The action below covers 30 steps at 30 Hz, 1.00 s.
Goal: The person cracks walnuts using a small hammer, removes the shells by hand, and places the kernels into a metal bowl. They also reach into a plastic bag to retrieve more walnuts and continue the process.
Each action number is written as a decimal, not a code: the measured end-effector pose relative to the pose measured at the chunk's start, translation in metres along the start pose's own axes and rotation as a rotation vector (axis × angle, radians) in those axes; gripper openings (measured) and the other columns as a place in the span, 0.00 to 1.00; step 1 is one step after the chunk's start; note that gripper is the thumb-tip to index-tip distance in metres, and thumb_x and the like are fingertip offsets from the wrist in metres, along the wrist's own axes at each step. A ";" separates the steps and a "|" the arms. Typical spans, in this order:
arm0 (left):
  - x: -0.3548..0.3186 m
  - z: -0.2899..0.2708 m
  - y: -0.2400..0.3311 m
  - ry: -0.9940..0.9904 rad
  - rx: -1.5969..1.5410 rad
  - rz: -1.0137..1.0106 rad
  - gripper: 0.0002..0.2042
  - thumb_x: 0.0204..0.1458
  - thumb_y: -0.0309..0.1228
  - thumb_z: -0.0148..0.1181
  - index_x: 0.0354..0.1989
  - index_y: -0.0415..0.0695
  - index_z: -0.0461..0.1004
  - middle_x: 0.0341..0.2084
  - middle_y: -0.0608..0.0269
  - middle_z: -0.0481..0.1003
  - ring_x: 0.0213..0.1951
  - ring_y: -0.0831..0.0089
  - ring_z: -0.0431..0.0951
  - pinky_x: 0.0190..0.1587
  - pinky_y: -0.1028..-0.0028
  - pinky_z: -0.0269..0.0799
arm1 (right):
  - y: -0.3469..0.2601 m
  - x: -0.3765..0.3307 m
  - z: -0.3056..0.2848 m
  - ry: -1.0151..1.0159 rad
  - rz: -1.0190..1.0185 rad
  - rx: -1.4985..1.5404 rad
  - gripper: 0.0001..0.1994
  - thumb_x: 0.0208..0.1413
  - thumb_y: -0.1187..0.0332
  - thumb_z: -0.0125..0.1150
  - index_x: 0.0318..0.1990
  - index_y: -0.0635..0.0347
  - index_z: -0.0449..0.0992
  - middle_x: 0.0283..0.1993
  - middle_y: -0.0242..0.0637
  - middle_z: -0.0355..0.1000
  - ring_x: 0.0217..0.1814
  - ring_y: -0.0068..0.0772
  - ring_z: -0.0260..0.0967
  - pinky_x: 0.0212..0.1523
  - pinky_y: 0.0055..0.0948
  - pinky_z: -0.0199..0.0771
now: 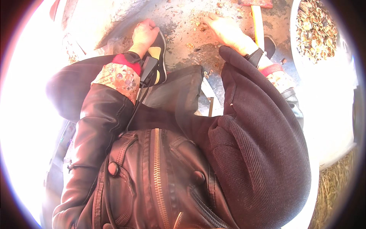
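Observation:
My left hand is closed, its fingers curled in above my left shoe; whatever it may hold is hidden. Over the stained ground, my right hand reaches forward with its fingers stretched out toward small brown shell-like bits. Glare washes out part of this hand, and I see nothing held in it. Just right of it lies a hammer with a pale wooden handle and a reddish head.
A white container of broken, shell-like pieces stands at the far right. A dark, flat fabric piece lies between my legs. A black cabled device hangs by my left wrist. Straw-like material shows at the lower right.

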<state>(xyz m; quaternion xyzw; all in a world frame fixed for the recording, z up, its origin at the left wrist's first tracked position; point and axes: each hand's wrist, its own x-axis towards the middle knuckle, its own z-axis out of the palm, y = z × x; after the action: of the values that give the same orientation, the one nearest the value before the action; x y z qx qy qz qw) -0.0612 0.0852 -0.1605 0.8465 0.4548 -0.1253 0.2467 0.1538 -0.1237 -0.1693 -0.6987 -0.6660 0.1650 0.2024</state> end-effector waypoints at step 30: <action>-0.128 -0.293 0.037 0.573 -0.391 0.451 0.14 0.56 0.34 0.52 0.45 0.38 0.72 0.36 0.59 0.75 0.41 0.74 0.74 0.45 0.76 0.68 | -0.002 -0.154 -0.193 0.695 0.791 0.507 0.13 0.56 0.67 0.59 0.47 0.62 0.72 0.35 0.31 0.74 0.36 0.21 0.69 0.40 0.22 0.70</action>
<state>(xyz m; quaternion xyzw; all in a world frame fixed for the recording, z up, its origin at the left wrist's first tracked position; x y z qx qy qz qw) -0.1051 0.1334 0.1549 0.8627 0.3236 0.2613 0.2878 0.2398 -0.2890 -0.0074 -0.8372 -0.1888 0.1434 0.4928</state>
